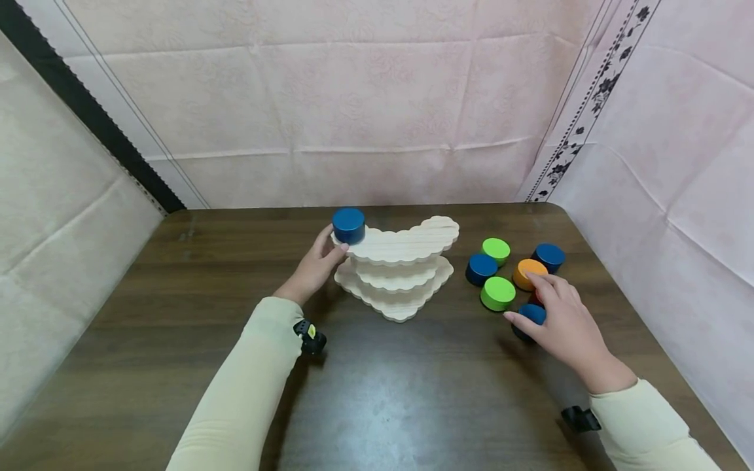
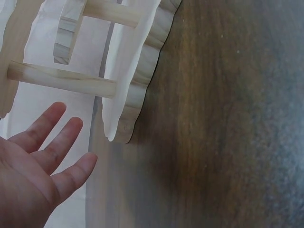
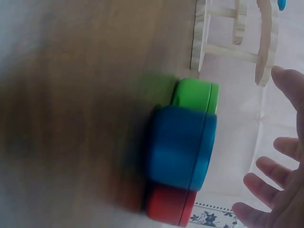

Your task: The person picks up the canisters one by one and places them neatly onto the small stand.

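Observation:
A tiered pale wooden stand (image 1: 406, 245) with wavy-edged shelves stands at the table's middle. On the left end of its top shelf is a round blue tin (image 1: 349, 226). My left hand (image 1: 315, 268) holds that tin with thumb and index finger; the other fingers (image 2: 71, 135) extend loosely beside the stand in the left wrist view. To the right, my right hand (image 1: 562, 320) hovers with spread fingers over a near blue tin (image 3: 178, 147). A red tin (image 3: 168, 204) sits beside that one, partly hidden by the hand in the head view.
Grouped right of the stand are two green tins (image 1: 497, 294), an orange tin (image 1: 529, 273) and two more blue tins (image 1: 482, 269). The brown wooden table (image 1: 377, 392) backs onto a pale cloth (image 1: 353, 118), with cloth at both sides.

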A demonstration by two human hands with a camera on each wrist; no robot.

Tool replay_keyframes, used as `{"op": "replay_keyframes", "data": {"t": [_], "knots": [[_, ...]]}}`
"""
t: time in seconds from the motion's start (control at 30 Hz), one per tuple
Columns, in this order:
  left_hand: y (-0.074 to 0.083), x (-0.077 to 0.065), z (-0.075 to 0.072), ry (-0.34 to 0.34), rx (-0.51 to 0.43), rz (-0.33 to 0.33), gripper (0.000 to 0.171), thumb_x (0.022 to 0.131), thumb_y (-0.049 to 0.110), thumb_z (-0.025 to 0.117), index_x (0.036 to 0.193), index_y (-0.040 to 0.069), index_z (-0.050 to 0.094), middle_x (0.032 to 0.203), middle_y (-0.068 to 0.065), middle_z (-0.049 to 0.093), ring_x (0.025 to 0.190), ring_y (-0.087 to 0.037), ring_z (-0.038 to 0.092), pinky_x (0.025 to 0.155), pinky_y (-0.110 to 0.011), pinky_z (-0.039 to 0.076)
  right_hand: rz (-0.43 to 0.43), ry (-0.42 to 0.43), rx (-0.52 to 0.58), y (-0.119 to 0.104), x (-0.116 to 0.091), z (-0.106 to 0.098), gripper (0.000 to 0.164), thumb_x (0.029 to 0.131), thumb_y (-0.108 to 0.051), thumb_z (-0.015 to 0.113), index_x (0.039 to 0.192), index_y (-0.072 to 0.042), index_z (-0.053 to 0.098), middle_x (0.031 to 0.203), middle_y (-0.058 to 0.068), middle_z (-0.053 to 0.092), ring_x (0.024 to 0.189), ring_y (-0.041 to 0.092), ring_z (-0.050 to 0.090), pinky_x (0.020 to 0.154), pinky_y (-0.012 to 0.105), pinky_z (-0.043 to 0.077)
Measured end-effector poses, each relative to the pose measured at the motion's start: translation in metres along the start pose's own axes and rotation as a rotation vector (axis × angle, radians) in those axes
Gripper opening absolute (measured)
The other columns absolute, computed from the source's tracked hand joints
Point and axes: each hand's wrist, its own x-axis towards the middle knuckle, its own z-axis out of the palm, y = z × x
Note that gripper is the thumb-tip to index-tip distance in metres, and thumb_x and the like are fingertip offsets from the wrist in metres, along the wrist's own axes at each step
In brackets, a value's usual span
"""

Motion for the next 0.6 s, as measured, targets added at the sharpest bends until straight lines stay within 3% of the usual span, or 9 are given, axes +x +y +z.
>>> {"op": "replay_keyframes", "data": {"t": [0.6], "knots": [[-0.002,0.001,0.0,-0.015,-0.022,0.001,0.076,0.094,0.059,0.046,0.154,0.038,0.004,0.162,-0.004,0.011,0.145,-0.033,0.02,0.11,-0.063,0.022,0.107,-0.051,-0.02,0.02,-0.02,-0.002,0.086,0.084,-0.055,0.067,0.14,0.005,0.04,0.129,0.033,0.041,0.114,0.049,0.038,0.089,0.067,0.04]]}}
